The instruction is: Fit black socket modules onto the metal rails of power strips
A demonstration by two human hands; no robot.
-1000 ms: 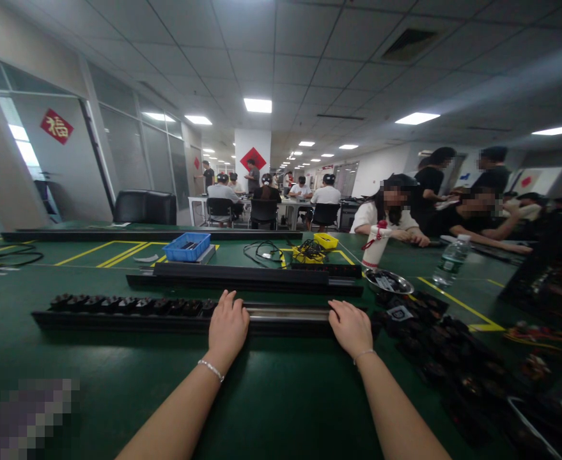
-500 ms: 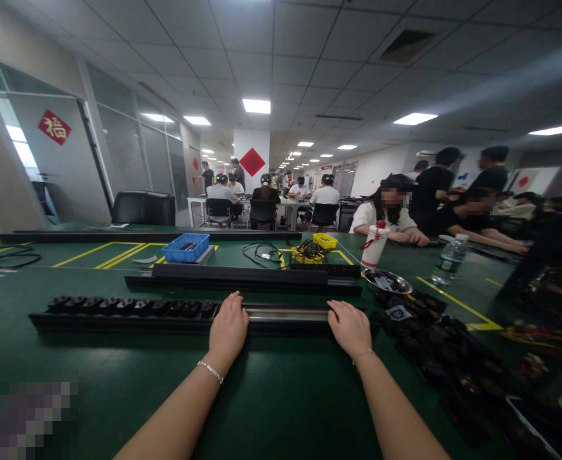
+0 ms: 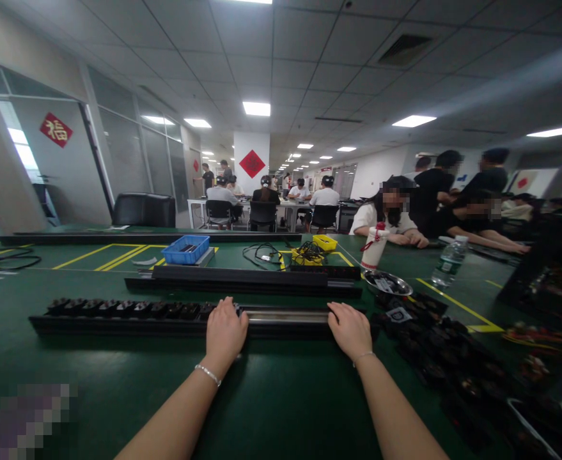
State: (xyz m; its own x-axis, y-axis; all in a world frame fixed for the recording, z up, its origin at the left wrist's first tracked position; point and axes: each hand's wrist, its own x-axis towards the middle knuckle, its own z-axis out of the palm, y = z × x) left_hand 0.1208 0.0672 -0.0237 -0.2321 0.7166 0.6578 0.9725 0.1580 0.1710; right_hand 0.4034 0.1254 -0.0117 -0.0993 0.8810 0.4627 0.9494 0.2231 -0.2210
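A long black rail (image 3: pixel 117 327) lies crosswise on the green table before me. Small black modules (image 3: pixel 139 308) sit side by side along its left part. Bare, shiny channel (image 3: pixel 288 317) shows between my hands. My left hand (image 3: pixel 226 331) is curled over the rail at the right end of the row, on a black module that its fingers mostly cover. My right hand (image 3: pixel 350 329) grips the rail near its right end, fingers bent over the far side. Both thumbs are hard to make out.
Behind lies another black rail (image 3: pixel 242 278). Farther back are a blue bin (image 3: pixel 186 250), cables (image 3: pixel 261 254) and a yellow bin (image 3: pixel 325 242). To the right are a metal dish (image 3: pixel 389 284), piled black modules (image 3: pixel 446 345), a white cup (image 3: pixel 373 248) and a bottle (image 3: pixel 449 262). A person sits across.
My left hand has shifted slightly left and its fingertips sit a little lower. The right hand stays at the same place on the rail.
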